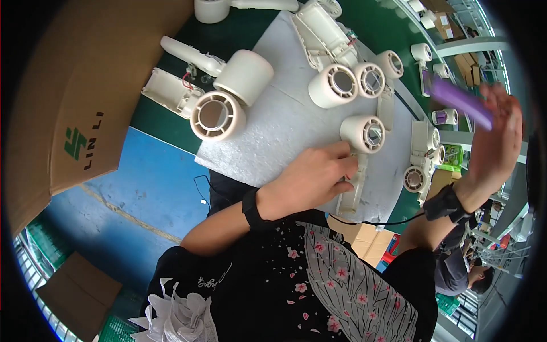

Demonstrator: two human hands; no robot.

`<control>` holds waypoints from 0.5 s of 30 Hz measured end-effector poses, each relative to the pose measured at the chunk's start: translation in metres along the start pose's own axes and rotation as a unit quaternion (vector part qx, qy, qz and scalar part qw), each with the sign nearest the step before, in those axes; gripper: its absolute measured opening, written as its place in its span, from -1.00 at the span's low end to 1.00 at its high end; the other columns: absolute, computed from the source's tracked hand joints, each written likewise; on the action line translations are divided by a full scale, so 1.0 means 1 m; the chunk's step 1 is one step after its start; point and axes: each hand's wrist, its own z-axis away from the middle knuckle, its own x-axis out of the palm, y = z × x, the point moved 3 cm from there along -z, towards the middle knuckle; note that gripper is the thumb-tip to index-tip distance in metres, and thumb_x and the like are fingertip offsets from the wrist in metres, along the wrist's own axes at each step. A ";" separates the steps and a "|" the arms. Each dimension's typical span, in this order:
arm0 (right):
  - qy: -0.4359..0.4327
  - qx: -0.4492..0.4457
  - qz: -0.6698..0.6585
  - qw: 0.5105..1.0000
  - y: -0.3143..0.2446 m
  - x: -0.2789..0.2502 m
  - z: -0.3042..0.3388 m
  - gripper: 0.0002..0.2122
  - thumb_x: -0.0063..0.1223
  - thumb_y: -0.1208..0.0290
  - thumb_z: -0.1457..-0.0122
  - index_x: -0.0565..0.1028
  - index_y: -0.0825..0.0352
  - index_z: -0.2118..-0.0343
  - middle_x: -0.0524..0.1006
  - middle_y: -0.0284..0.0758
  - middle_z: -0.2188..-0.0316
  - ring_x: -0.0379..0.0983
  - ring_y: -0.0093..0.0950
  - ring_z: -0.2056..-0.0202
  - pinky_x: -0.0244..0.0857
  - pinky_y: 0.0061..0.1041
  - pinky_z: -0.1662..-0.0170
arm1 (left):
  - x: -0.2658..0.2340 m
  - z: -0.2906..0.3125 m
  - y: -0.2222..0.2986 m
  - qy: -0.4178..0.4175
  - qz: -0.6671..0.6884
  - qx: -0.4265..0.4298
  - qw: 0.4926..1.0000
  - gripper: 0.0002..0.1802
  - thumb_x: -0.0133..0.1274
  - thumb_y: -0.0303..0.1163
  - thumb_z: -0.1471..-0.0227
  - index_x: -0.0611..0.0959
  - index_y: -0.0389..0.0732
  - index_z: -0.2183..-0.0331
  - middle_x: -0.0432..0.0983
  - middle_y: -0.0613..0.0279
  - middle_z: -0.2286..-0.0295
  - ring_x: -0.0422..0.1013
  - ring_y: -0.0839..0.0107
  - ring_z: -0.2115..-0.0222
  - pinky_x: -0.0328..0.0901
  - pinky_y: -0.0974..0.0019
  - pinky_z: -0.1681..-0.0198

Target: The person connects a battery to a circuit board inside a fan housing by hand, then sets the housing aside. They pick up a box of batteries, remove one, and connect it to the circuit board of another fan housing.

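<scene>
My left hand (pixel 320 175) is closed around the neck of a white handheld device (pixel 362 134), a blower or fan with a round grille on a short drum. Its long open handle shell (pixel 353 191) lies below my fingers on a pale foam sheet (pixel 285 108). Raised at the far right, my right hand (pixel 501 122) grips one end of a long purple bar (pixel 461 101); motion blurs the bar, so its kind cannot be made out. Black bands circle both wrists, and a cable runs to the right one.
Several similar white devices lie beyond my left hand, including a drum with bare wires (pixel 217 115) and a clustered group (pixel 333 85). A large cardboard box (pixel 91 114) stands at the left. More devices (pixel 419 165) lie on the green table at right. Another person (pixel 456 276) is farther right.
</scene>
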 end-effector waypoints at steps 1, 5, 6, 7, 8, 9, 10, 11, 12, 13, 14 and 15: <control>0.055 0.036 -0.036 0.997 0.000 -0.006 0.025 -0.66 -0.09 0.30 -0.29 0.36 0.46 0.01 0.51 -0.14 0.27 0.48 -0.25 0.14 0.38 -0.35 0.13 | 0.000 -0.001 -0.001 -0.006 0.004 -0.007 1.000 -0.72 0.29 -0.44 0.20 0.50 -0.22 0.43 0.42 0.18 0.41 0.45 0.13 0.43 0.36 0.16 0.37; 0.078 0.233 -0.191 0.950 0.016 0.007 0.112 -0.80 -0.16 0.32 -0.32 0.34 0.32 0.11 0.43 -0.27 0.53 0.42 -0.41 0.49 0.35 -0.45 0.40 | -0.002 -0.003 0.002 -0.025 0.034 -0.039 0.998 -0.71 0.30 -0.50 0.22 0.52 -0.22 0.41 0.44 0.22 0.40 0.47 0.21 0.42 0.37 0.24 0.36; 0.051 0.289 -0.259 0.920 0.023 0.011 0.128 -0.84 -0.17 0.33 -0.33 0.35 0.30 0.18 0.40 -0.32 0.59 0.36 -0.49 0.59 0.29 -0.52 0.50 | -0.003 -0.003 0.002 -0.027 0.056 -0.051 0.997 -0.70 0.30 -0.53 0.23 0.53 -0.21 0.39 0.45 0.23 0.39 0.47 0.25 0.41 0.38 0.27 0.36; 0.060 0.312 -0.201 0.927 0.041 0.027 0.145 -0.86 -0.17 0.33 -0.34 0.35 0.30 0.22 0.31 -0.37 0.63 0.25 -0.56 0.64 0.16 -0.58 0.58 | -0.009 0.004 0.001 -0.011 0.062 -0.076 0.995 -0.69 0.31 -0.55 0.24 0.54 -0.21 0.38 0.47 0.25 0.37 0.48 0.28 0.41 0.38 0.30 0.36; 0.087 0.333 -0.124 0.931 0.049 0.037 0.161 -0.86 -0.18 0.34 -0.35 0.35 0.30 0.27 0.22 -0.43 0.66 0.15 -0.63 0.68 0.03 -0.63 0.65 | -0.010 0.003 0.004 -0.021 0.063 -0.078 0.995 -0.69 0.31 -0.55 0.24 0.54 -0.21 0.38 0.47 0.25 0.37 0.48 0.28 0.41 0.38 0.30 0.36; 0.095 0.336 -0.126 0.928 0.056 0.043 0.172 -0.86 -0.18 0.34 -0.35 0.35 0.30 0.27 0.22 -0.43 0.66 0.15 -0.63 0.68 0.03 -0.63 0.65 | -0.012 0.002 0.006 -0.022 0.079 -0.091 0.993 -0.67 0.31 -0.58 0.24 0.55 -0.21 0.36 0.49 0.25 0.36 0.48 0.31 0.41 0.38 0.32 0.35; 0.099 0.335 -0.094 0.932 0.063 0.047 0.180 -0.87 -0.14 0.36 -0.32 0.35 0.31 0.27 0.21 -0.45 0.66 0.13 -0.64 0.67 0.02 -0.64 0.63 | -0.014 0.001 0.006 -0.023 0.094 -0.103 0.990 -0.65 0.30 -0.60 0.25 0.55 -0.20 0.34 0.50 0.26 0.35 0.48 0.34 0.42 0.38 0.33 0.35; 0.103 0.334 -0.061 0.935 0.067 0.050 0.186 -0.88 -0.09 0.38 -0.30 0.34 0.33 0.28 0.19 -0.47 0.65 0.10 -0.66 0.66 0.01 -0.65 0.60 | -0.014 0.000 0.006 -0.023 0.109 -0.116 0.987 -0.63 0.30 -0.63 0.26 0.56 -0.20 0.32 0.52 0.27 0.35 0.48 0.36 0.42 0.38 0.35 0.35; 0.108 0.338 -0.068 0.933 0.066 0.054 0.188 -0.88 -0.09 0.38 -0.30 0.34 0.33 0.28 0.19 -0.47 0.65 0.10 -0.66 0.66 0.01 -0.65 0.60 | -0.013 0.001 0.005 -0.029 0.105 -0.122 0.987 -0.63 0.30 -0.63 0.26 0.56 -0.20 0.32 0.52 0.27 0.35 0.48 0.36 0.42 0.38 0.35 0.35; 0.088 0.346 -0.017 0.934 0.062 0.058 0.188 -0.89 -0.01 0.45 -0.22 0.34 0.34 0.32 0.22 -0.46 0.64 0.12 -0.64 0.64 0.03 -0.64 0.59 | -0.013 0.003 0.004 -0.030 0.098 -0.123 0.987 -0.63 0.30 -0.64 0.27 0.57 -0.20 0.32 0.53 0.27 0.35 0.47 0.37 0.43 0.38 0.36 0.36; 0.068 0.354 0.033 0.932 0.058 0.061 0.188 -0.87 0.08 0.52 -0.14 0.34 0.35 0.36 0.26 -0.44 0.62 0.14 -0.63 0.62 0.04 -0.62 0.58 | -0.012 0.004 0.003 -0.030 0.091 -0.124 0.988 -0.63 0.30 -0.65 0.27 0.57 -0.20 0.32 0.54 0.27 0.36 0.47 0.38 0.44 0.38 0.37 0.36; 0.047 0.359 0.084 0.928 0.057 0.061 0.189 -0.82 0.17 0.59 -0.06 0.33 0.36 0.40 0.29 -0.43 0.61 0.16 -0.62 0.61 0.05 -0.61 0.57 | -0.012 0.004 0.003 -0.030 0.085 -0.124 0.988 -0.63 0.29 -0.66 0.27 0.58 -0.21 0.32 0.55 0.27 0.37 0.46 0.38 0.46 0.38 0.38 0.37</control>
